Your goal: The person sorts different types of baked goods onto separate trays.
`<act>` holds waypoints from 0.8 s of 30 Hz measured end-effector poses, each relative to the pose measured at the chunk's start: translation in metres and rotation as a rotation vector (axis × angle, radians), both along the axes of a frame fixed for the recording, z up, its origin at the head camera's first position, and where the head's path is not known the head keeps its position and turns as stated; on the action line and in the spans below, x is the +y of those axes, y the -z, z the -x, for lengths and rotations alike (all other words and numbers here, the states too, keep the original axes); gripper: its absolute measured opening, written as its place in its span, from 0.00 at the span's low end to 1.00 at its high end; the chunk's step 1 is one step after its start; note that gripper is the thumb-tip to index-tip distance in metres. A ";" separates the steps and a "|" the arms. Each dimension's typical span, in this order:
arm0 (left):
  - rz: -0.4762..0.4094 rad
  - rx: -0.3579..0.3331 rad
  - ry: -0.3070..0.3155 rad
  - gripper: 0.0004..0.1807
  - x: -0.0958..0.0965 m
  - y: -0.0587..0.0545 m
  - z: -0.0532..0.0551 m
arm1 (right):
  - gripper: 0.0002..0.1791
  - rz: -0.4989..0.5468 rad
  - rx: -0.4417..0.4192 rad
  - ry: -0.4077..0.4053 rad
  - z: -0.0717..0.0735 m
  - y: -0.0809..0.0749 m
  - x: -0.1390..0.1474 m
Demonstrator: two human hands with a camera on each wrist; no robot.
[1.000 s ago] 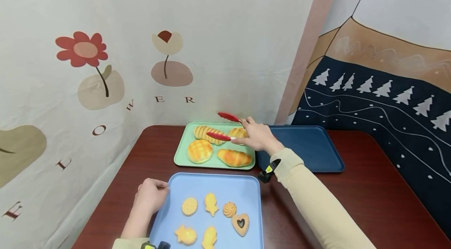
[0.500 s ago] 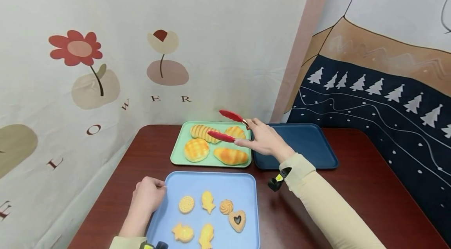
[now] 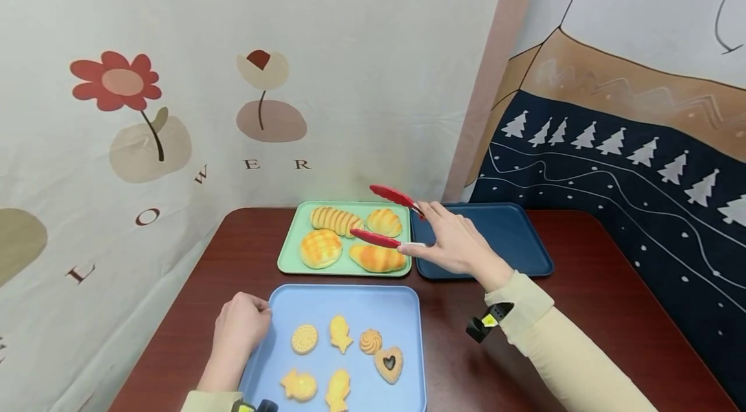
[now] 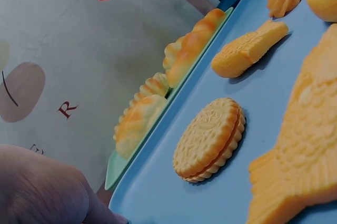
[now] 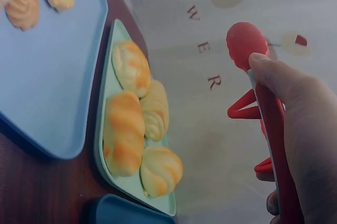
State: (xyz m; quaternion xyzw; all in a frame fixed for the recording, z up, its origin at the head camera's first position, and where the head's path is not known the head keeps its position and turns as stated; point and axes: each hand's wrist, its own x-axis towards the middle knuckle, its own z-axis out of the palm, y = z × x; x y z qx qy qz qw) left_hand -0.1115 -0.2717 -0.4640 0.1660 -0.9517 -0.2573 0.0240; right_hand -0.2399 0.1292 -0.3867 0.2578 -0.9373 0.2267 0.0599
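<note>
Edges first. Light blue tray [image 3: 379,302] on the near side, running out of the head view at the bottom. Narrow strip of table [image 3: 583,334] between its far rim and the green tray [image 3: 290,253]; dark blue tray [image 3: 495,234] just beside the green one, to its right. Far rims of both lie by the wall cloth [image 3: 350,43]. Widest bare wood is on the right, beyond the light blue tray; a slimmer band on the left.

Writing: dark capitals on the cloth, L, O, W, E, R legible, rising left to right. Yellow patch on the right wrist camera [image 3: 488,321] too small to read.

Right hand [image 3: 460,245] grips tongs [image 3: 375,239], thumb along one arm. Tongs red with grey metal, the two arms spread apart, tips pointing left, held up above the green tray, apart from the bread. Left hand [image 3: 241,324], fingers curled, pinches the light blue tray by its far left corner.

Green tray: four golden-brown breads, among them a ridged loaf [image 3: 337,221] and a round bun [image 3: 321,249]. Light blue tray: six biscuits, including a heart biscuit [image 3: 388,365] with dark centre.
</note>
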 end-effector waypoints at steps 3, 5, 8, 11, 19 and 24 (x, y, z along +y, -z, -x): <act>0.004 0.010 -0.002 0.11 0.000 0.002 -0.001 | 0.60 0.004 -0.002 -0.009 -0.011 -0.002 0.005; 0.006 0.014 -0.006 0.11 0.000 0.003 -0.001 | 0.59 0.006 -0.008 -0.012 -0.018 -0.002 0.008; 0.006 0.014 -0.009 0.11 0.000 0.003 -0.001 | 0.58 0.003 -0.011 -0.014 -0.028 -0.002 0.013; 0.005 0.011 -0.008 0.11 0.000 0.003 0.000 | 0.57 -0.001 -0.009 -0.012 -0.037 -0.002 0.016; -0.011 -0.002 -0.009 0.12 0.000 0.002 -0.001 | 0.56 0.006 0.011 -0.020 -0.061 -0.003 0.027; -0.021 -0.007 -0.009 0.12 -0.001 0.001 0.000 | 0.55 0.016 0.015 -0.032 -0.076 0.000 0.034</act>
